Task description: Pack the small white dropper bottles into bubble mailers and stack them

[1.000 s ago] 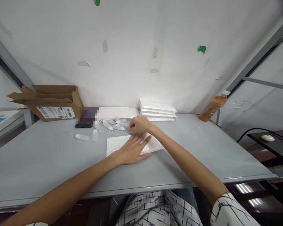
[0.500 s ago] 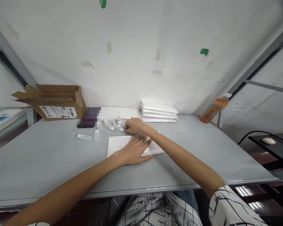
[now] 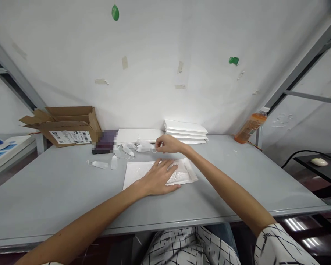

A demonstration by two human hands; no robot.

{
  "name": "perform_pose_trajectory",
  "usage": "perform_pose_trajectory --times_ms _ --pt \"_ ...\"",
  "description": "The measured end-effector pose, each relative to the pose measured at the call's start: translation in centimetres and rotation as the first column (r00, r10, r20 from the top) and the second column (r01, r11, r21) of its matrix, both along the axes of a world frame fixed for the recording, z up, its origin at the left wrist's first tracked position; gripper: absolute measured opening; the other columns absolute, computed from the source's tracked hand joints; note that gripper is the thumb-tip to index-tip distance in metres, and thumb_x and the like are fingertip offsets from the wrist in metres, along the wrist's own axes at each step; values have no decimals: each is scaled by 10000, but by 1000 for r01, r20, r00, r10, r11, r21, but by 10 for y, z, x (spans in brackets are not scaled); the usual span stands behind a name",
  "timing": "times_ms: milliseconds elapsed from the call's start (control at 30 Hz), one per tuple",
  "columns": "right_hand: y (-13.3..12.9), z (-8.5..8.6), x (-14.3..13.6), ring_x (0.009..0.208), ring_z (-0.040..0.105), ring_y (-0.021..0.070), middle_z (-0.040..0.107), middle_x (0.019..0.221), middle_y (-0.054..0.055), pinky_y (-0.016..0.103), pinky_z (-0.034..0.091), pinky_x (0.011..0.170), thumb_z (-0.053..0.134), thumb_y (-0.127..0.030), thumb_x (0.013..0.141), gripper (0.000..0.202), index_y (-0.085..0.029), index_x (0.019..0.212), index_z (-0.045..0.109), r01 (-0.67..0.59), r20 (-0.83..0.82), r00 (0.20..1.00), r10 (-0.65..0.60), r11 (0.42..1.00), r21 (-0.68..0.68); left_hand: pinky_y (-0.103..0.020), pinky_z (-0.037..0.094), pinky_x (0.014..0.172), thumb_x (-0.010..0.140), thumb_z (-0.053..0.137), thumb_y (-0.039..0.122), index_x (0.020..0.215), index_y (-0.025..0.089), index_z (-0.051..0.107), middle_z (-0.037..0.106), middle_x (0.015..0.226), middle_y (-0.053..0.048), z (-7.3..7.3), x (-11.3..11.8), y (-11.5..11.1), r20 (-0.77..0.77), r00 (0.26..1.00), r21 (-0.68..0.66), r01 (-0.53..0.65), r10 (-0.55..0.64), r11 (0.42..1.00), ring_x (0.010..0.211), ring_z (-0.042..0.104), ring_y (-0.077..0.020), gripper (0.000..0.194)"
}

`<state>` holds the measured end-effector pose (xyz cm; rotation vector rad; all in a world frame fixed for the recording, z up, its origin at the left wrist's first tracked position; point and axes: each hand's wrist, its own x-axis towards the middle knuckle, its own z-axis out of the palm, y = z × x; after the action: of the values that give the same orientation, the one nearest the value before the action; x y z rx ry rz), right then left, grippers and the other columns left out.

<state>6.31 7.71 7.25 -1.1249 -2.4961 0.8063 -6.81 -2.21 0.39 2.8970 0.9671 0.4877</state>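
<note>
My left hand [image 3: 161, 177] lies flat with its fingers spread on a white padded envelope [image 3: 185, 172] near the middle of the table. Beyond the envelope, my right hand [image 3: 167, 143] is closed in a pinch on the thin loop of a small white tag [image 3: 145, 147]. More white tags with loops lie to the left, one [image 3: 100, 164] apart from the others and one [image 3: 114, 162] upright in view beside it. The pinching fingertips partly hide the loop.
An open cardboard box [image 3: 68, 127] and a dark purple item [image 3: 107, 141] stand at the back left. White envelopes are stacked [image 3: 185, 127] against the wall. An orange bottle [image 3: 251, 126] leans at the back right. The grey table's front edge [image 3: 182, 223] is close to my body.
My right hand has moved right and slightly back, off the envelope's edge, with a tag's loop at its fingertips. My left hand stays on the envelope. The view has shifted slightly.
</note>
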Motion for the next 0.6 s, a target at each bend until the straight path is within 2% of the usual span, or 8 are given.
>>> perform_pose_trajectory --times_ms 100,233,300,400,500,600 --pt "-11 7 38 586 650 138 668 748 36 220 415 466 647 -206 740 69 -139 731 633 78 -246 962 -121 981 -177 -529 333 1081 883 565 543 1236 140 570 556 1343 -193 4 -1 0 -12 1000 3 -22 22 1000 1268 492 -334 536" --pt "-31 3 98 583 629 139 663 706 41 244 479 491 681 -250 742 114 -140 729 654 180 -411 864 -290 941 -286 -497 389 1029 871 588 505 1185 146 608 590 1308 -180 4 -9 5 1 998 27 -57 57 998 1223 535 -328 477" --pt "-37 -5 125 523 577 111 632 636 13 253 490 508 705 -249 729 112 -143 732 670 196 -403 852 -334 917 -346 -493 394 1020 869 591 495 1187 140 611 591 1314 -182 1 -13 10 20 997 51 -75 75 996 1220 542 -329 477" --pt "-43 -17 151 522 568 107 645 654 17 271 515 539 735 -249 699 120 -139 727 695 195 -314 883 -349 881 -431 -475 413 994 888 573 476 1207 156 609 588 1334 -168 -5 -20 17 58 995 83 -89 84 993 1215 554 -314 454" --pt "-45 -23 156 524 565 109 640 642 17 279 533 554 740 -253 679 131 -136 730 713 198 -224 913 -340 852 -485 -451 435 964 910 546 477 1248 173 594 595 1336 -148 -11 -23 21 87 994 101 -74 65 992 1214 556 -299 457" --pt "-48 -23 150 531 562 106 630 643 15 273 536 561 721 -250 678 119 -137 715 713 206 -179 929 -323 856 -475 -461 436 970 926 525 471 1298 161 561 581 1347 -154 -13 -24 21 94 994 110 -70 60 992 1214 549 -300 486"
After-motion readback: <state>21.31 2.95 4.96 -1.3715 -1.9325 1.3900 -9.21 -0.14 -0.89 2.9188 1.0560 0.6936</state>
